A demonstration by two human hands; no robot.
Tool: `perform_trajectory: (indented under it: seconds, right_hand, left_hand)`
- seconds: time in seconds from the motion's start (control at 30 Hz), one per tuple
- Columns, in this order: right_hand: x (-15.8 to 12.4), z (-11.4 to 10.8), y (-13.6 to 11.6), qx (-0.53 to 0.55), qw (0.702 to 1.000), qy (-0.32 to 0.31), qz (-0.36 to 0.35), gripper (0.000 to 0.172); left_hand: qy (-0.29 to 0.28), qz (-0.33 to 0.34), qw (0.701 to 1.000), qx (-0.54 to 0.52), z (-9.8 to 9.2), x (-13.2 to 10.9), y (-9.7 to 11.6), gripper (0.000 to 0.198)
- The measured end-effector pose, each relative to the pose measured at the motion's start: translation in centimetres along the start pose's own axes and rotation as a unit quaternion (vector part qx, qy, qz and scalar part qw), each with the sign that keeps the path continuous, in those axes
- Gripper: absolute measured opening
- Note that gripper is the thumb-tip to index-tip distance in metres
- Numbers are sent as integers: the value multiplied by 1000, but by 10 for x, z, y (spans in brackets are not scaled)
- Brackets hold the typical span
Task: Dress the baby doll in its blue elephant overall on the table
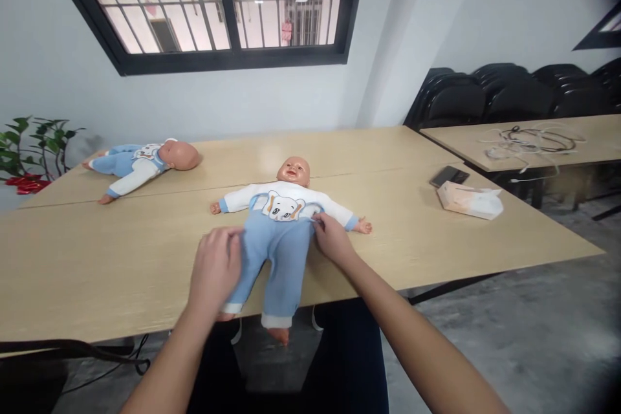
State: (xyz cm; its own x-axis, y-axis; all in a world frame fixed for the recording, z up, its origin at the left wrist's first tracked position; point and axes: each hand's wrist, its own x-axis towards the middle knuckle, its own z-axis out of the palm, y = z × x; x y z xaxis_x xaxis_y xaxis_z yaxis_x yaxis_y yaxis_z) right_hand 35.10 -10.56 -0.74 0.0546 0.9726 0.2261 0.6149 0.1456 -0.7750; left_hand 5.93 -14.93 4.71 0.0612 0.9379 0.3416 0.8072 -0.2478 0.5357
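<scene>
A baby doll (294,171) lies on its back at the table's front edge, head away from me and feet over the edge. It wears a white top with blue cuffs, a cartoon animal face (284,207) on the chest, and light blue trousers (286,265). With fingertips pinched, my right hand (334,237) holds the edge of the clothing at the waist, on the right side. My left hand (216,265) is curled beside the other hip, against the trousers; what its fingers hold, if anything, is hidden.
A second doll (140,162) in similar clothes lies at the back left, near a potted plant (41,149). To the right are a tissue pack (470,199) and a dark phone (449,176). Cables (533,142) lie on another table, before stacked black chairs (514,90).
</scene>
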Motion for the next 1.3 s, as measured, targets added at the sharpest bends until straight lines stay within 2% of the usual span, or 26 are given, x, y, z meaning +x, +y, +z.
perform_trajectory:
  seconds: [0.03, 0.07, 0.1, 0.13, 0.2, 0.27, 0.33, 0.47, 0.57, 0.7, 0.8, 1.0, 1.1, 1.3]
  right_hand:
    - [-2, 0, -1, 12, 1000, 0, -3, 21]
    - [-4, 0, -3, 22, 1000, 1, -3, 21]
    - [-6, 1, -5, 30, 1000, 4, 1, 20]
    - [-9, 3, -7, 35, 999, 8, 5, 18]
    - [-12, 9, -10, 27, 999, 23, 7, 14]
    - [-13, 14, -12, -10, 999, 47, 4, 16]
    - [-10, 18, -14, -63, 995, 71, -7, 18]
    - [2, 17, -17, -150, 977, 135, -73, 21]
    - [15, 14, -17, -178, 971, 128, -96, 24]
    - [36, 15, -14, -156, 985, 71, 6, 27]
    - [49, 17, -10, -104, 990, 71, 61, 31]
    - [55, 19, 8, -24, 996, 87, 13, 33]
    - [51, 20, 17, -17, 996, 90, 17, 34]
    - [49, 17, 15, 38, 996, 79, -6, 33]
  left_hand:
    - [5, -29, 999, -24, 1, 18, -14, 33]
    - [-18, -60, 996, -71, 4, 34, -26, 34]
    - [-72, -86, 984, -140, 9, 47, -36, 36]
    - [-126, -100, 962, -219, 16, 57, -43, 40]
    - [-209, -84, 910, -349, 31, 70, -51, 49]
    - [-233, -66, 870, -430, 46, 73, -52, 56]
    - [-210, -84, 854, -469, 60, 74, -51, 53]
    - [-72, -123, 866, -480, 85, 77, -51, 43]
    - [-13, -124, 863, -489, 99, 84, -50, 42]
    - [-2, -134, 846, -515, 111, 96, -46, 43]
    - [-1, -146, 838, -526, 115, 103, -45, 42]
    - [4, -155, 840, -520, 116, 104, -49, 35]
    - [13, -135, 850, -509, 116, 102, -49, 34]
    - [-27, -102, 854, -509, 112, 102, -43, 36]
